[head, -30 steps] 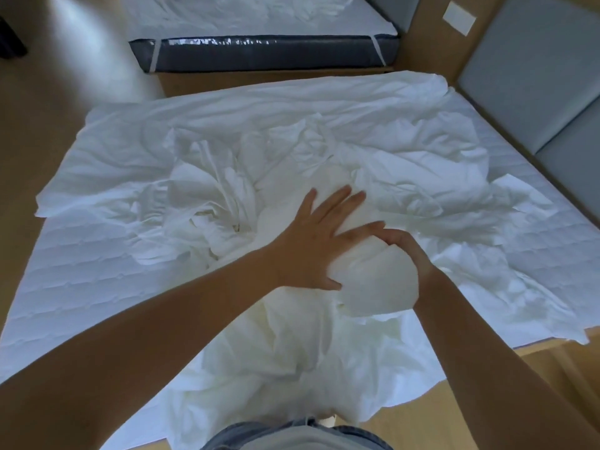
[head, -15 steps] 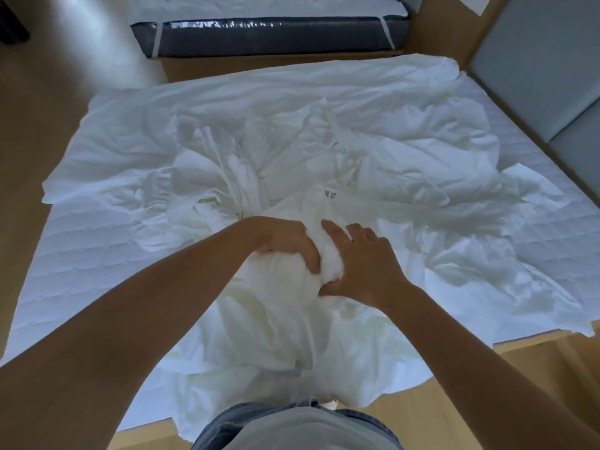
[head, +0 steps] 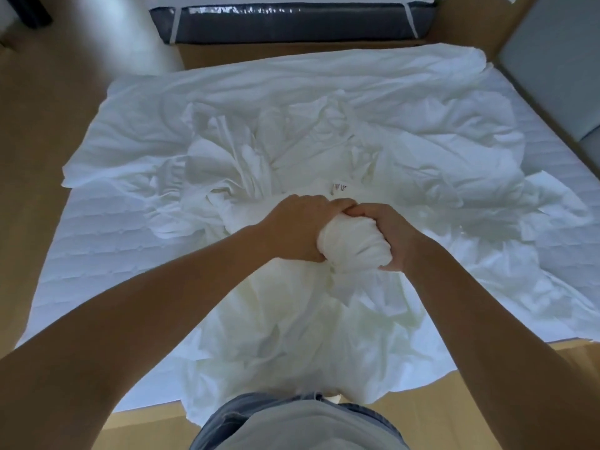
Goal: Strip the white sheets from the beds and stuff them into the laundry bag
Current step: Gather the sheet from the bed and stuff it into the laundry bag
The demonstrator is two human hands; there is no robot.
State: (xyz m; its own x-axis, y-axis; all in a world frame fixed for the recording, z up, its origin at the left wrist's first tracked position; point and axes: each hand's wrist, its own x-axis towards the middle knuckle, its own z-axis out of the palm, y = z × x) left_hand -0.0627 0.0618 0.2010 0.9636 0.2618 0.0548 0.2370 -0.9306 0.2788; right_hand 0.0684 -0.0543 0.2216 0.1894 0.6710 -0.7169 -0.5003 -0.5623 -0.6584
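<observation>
Left grip [head: 298, 228] closed; sheet wad [head: 352, 246] against right grip [head: 391, 237].

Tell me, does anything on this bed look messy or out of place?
The white sheet lies loose and crumpled in a heap, spilling over the near edge and baring the quilted mattress on the left. The left hand and right hand grip a bunched wad of it. Nothing looks torn.

You've got a tan floor [head: 45, 131] running up your 9 o'clock side, with a bright wash of light [head: 136, 37] on it around 11. Dead ahead at 12 sits a second bed [head: 292, 29] (dark grey mattress side, shiny plastic along the top edge). Grey padded wall panels [head: 552, 76] at 2.
</observation>
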